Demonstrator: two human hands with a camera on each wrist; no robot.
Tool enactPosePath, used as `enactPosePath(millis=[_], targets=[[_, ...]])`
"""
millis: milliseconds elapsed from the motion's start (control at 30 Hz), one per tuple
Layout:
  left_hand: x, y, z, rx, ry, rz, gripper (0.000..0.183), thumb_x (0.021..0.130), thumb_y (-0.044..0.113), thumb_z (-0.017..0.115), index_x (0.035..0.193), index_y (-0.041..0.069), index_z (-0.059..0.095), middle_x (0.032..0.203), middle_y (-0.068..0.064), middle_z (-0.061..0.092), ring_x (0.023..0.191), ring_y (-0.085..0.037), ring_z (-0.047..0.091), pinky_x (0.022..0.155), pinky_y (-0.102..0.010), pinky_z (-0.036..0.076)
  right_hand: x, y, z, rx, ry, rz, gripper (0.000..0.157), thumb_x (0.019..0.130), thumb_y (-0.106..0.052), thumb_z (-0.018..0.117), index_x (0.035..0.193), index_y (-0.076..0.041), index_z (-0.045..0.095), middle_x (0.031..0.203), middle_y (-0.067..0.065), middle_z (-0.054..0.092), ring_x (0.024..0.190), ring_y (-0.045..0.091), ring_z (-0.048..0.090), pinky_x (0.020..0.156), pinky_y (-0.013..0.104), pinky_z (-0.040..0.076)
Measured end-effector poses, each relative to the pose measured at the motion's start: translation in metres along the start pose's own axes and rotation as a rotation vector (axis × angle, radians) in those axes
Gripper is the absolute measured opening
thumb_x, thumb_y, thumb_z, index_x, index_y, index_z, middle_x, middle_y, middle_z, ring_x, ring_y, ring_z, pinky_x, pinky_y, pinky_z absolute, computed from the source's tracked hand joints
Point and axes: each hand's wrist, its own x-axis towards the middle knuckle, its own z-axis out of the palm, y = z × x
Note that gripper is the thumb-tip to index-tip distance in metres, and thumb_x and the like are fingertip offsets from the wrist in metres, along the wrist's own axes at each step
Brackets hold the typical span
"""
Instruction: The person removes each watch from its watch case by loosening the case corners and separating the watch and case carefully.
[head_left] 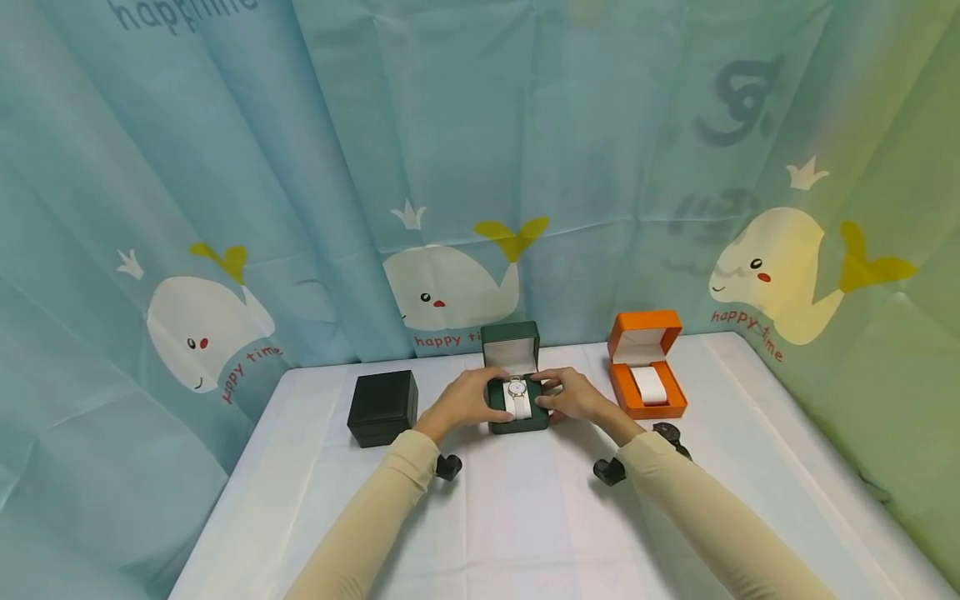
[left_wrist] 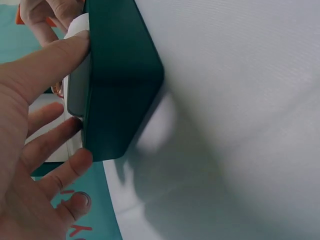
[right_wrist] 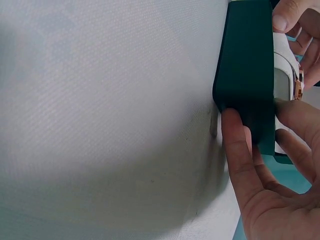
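A pale blue-green curtain [head_left: 600, 275] hangs beyond both hands, printed with crowned whales above red "happy time" lettering; grey letters at its upper left are partly lost in folds, and the faint marks at upper right cannot be read. Under the hands spreads a white-covered table [head_left: 517, 517]. Right of the right hand, an orange box [head_left: 660, 412] stands with its lid up. Between the hands sits a green box [head_left: 517, 427], lid raised too. The left hand [head_left: 467, 398] is spread wide, its thumb on the cushion; the right hand [head_left: 577, 393] grips the green box's right wall. Left of the left hand is a black box [head_left: 382, 408]. In the green box lies a white cushion [right_wrist: 283, 45]. A dark watch [head_left: 666, 432] lies beside the right forearm; a white-strapped watch [head_left: 517, 388] sits on the cushion, its dial too small to read.
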Motion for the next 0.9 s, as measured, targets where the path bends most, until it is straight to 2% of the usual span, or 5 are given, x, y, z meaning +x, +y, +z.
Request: enactPosePath(millis=[133,400,900], targets=[[0.003,0.001,-0.003,0.035,-0.027,-0.01,0.07,0.079,0.046,0.088,0.138,0.016,0.065,0.132,-0.006,0.067,0.121,-0.027,0.061,0.104,-0.047,0.049,0.0,0.0,0.0,-0.005,0.0,-0.009,0.048,0.095,-0.003,0.072,0.141,-0.002,0.061,0.126,0.028,0.06,0.067,0.023,0.071,0.062,0.035,0.061],[0.009,0.001,-0.003,0.027,-0.067,-0.025,0.068,0.078,0.042,0.09,0.136,0.015,0.067,0.13,-0.005,0.068,0.12,-0.025,0.061,0.105,-0.043,0.047,0.001,0.001,0.001,-0.01,0.001,-0.014,0.047,0.095,-0.003,0.072,0.14,-0.002,0.061,0.124,0.027,0.061,0.065,0.024,0.071,0.062,0.036,0.061],[0.014,0.004,-0.001,-0.004,-0.06,-0.01,0.062,0.076,0.035,0.092,0.129,0.01,0.069,0.125,-0.006,0.071,0.115,-0.023,0.062,0.103,-0.039,0.048,0.0,0.002,0.001,-0.014,0.007,-0.017,0.047,0.094,-0.004,0.073,0.14,-0.003,0.061,0.123,0.027,0.062,0.059,0.024,0.069,0.061,0.036,0.06]])
